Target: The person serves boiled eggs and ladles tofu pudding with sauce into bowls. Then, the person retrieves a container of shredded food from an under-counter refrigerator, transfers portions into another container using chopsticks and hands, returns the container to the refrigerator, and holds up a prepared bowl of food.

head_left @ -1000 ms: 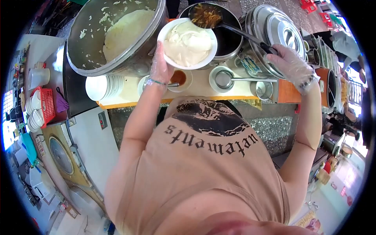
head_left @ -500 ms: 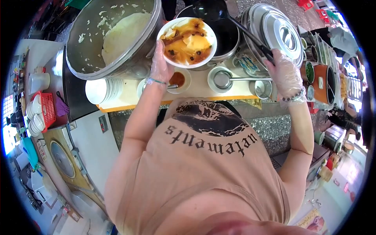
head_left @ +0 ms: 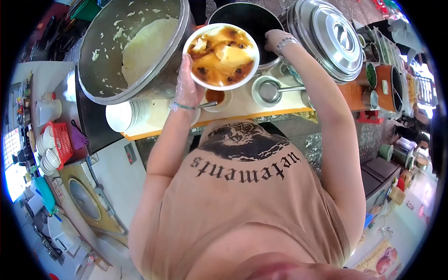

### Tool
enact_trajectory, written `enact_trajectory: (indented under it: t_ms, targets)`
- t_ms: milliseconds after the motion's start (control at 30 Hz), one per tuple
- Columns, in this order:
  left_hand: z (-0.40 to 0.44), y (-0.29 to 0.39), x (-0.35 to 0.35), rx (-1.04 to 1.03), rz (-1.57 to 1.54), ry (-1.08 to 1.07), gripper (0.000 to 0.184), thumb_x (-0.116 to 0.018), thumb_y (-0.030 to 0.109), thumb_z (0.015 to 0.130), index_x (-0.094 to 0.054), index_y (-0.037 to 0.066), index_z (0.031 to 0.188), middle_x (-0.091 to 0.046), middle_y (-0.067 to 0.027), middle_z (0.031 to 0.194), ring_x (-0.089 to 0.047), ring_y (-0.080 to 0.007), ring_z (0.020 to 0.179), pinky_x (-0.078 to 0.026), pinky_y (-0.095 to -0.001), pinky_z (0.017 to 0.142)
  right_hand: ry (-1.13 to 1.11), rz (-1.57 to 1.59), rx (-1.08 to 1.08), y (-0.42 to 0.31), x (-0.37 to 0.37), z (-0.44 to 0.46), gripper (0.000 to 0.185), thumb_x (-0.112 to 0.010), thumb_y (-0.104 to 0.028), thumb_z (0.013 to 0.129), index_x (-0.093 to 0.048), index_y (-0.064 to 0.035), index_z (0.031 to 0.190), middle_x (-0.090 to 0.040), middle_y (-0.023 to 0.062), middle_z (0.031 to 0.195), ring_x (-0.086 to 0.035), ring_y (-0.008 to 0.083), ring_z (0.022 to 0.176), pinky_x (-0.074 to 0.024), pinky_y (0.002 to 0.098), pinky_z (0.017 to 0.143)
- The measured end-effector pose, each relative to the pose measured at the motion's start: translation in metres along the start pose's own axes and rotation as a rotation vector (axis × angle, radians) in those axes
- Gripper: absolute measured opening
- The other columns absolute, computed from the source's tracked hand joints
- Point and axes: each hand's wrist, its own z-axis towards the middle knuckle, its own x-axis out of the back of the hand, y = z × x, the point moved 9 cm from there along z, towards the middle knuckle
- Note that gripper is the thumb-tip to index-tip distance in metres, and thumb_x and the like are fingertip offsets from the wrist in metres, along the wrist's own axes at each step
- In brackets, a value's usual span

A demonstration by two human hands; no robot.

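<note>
My gloved L hand (head_left: 189,86) is clamped on the white bowl (head_left: 220,87) at its L side, out in front of me above the counter (head_left: 241,106); can't see what's under the base. Bowl's stiff, prob. fairly heavy w/ soft pale curd (head_left: 233,55) & runny brown syrup (head_left: 205,64); wet rim may slip, so best hold low, kept level. R hand (head_left: 276,42) is at the dark pot (head_left: 247,16); can't tell if it's gripping anything. Big steel pot (head_left: 100,77) stands L.

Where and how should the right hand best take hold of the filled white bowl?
Probably by the outer wall of the white bowl, just below its rim, from the person's right: the left hand holds the opposite side, leaving this edge free, and the brownish liquid inside suggests keeping fingers outside.
</note>
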Motion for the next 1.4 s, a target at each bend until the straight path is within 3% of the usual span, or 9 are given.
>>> enact_trajectory:
  t_ms: [167,233,367,400,500,567,1067,1233,1400]
  targets:
    - [0.001,-0.028,-0.048,0.076,0.055,-0.025,0.057,-0.036,0.044,0.099,-0.035,0.001,0.136,-0.045,-0.0170,0.136,-0.048,-0.0292,0.123,-0.040,-0.0421,0.104,-0.042,0.034,0.001,0.032,-0.011,-0.014,0.029,-0.059,-0.025,0.085,-0.068,-0.0093,0.108,-0.065,0.0154,0.109,-0.062,0.0312,0.103,-0.0498,0.0407,0.089]
    - [0.002,-0.037,-0.069,0.098,0.064,-0.051,0.058,-0.036,0.045,0.099,-0.036,0.001,0.136,-0.045,-0.0171,0.135,-0.048,-0.0292,0.123,-0.040,-0.0419,0.103,0.420,0.252,-0.030,0.058,0.017,-0.030,0.030,-0.056,-0.031,0.088,-0.068,-0.0110,0.107,-0.065,0.0152,0.106,-0.062,0.0326,0.100,-0.0491,0.0411,0.088]
    - [0.002,-0.066,-0.112,0.168,0.075,-0.097,0.059,-0.036,0.047,0.098,-0.037,0.001,0.135,-0.046,-0.0175,0.134,-0.048,-0.0287,0.122,-0.040,-0.0419,0.103,0.411,1.988,-0.012,0.097,-0.026,-0.089,0.042,-0.044,-0.037,0.097,-0.059,-0.0029,0.117,-0.066,0.0162,0.108,-0.061,0.0291,0.103,-0.0465,0.0410,0.090]
    - [0.002,-0.073,-0.123,0.184,0.063,-0.123,0.057,-0.035,0.045,0.099,-0.038,0.001,0.135,-0.047,-0.0171,0.134,-0.048,-0.0281,0.122,-0.040,-0.0412,0.103,0.431,1.991,-0.030,0.103,-0.032,-0.113,0.042,-0.044,-0.037,0.097,-0.059,-0.0029,0.117,-0.066,0.0162,0.108,-0.061,0.0291,0.103,-0.0465,0.0410,0.090]
    - [-0.001,-0.088,-0.142,0.259,0.035,-0.110,0.056,-0.034,0.044,0.100,-0.038,0.001,0.135,-0.046,-0.0164,0.135,-0.048,-0.0278,0.122,-0.040,-0.0407,0.104,0.697,0.652,0.177,0.077,0.024,-0.191,0.055,-0.036,-0.044,0.099,-0.048,0.0009,0.128,-0.059,0.0163,0.122,-0.054,0.0277,0.117,-0.0439,0.0414,0.097]
    - [-0.002,-0.097,-0.152,0.288,0.030,-0.093,0.054,-0.034,0.042,0.100,-0.038,0.001,0.136,-0.046,-0.0160,0.135,-0.048,-0.0280,0.123,-0.040,-0.0409,0.104,0.099,2.619,0.113,0.062,-0.008,-0.188,0.072,-0.029,-0.055,0.097,-0.038,0.0064,0.135,-0.044,0.0204,0.138,-0.043,0.0316,0.128,-0.0321,0.0417,0.109]
    - [-0.015,-0.108,-0.236,0.321,0.039,-0.239,0.062,-0.023,0.049,0.100,-0.035,0.002,0.138,-0.045,-0.0163,0.136,-0.047,-0.0286,0.124,-0.039,-0.0418,0.105,0.439,2.381,0.120,0.133,0.024,-0.241,0.070,-0.031,-0.053,0.098,-0.038,0.0062,0.134,-0.047,0.0184,0.135,-0.048,0.0261,0.124,-0.0350,0.0377,0.107]
    - [-0.036,-0.312,-0.416,0.449,-0.017,-0.203,0.065,-0.019,0.054,0.099,-0.032,0.005,0.140,-0.041,-0.0157,0.140,-0.043,-0.0302,0.127,-0.037,-0.0441,0.108,0.449,2.440,0.126,0.390,-0.047,-0.288,0.068,-0.032,-0.053,0.098,-0.043,0.0059,0.130,-0.054,0.0181,0.128,-0.055,0.0261,0.116,-0.0415,0.0371,0.102]
    - [0.001,-0.388,-0.454,0.434,0.025,-0.267,0.068,-0.023,0.057,0.097,-0.031,0.006,0.141,-0.040,-0.0131,0.141,-0.041,-0.0278,0.129,-0.034,-0.0431,0.109,0.519,2.586,-0.049,0.472,-0.071,-0.270,0.059,-0.036,-0.048,0.099,-0.049,0.0038,0.124,-0.058,0.0119,0.122,-0.057,0.0206,0.111,-0.0451,0.0328,0.096]
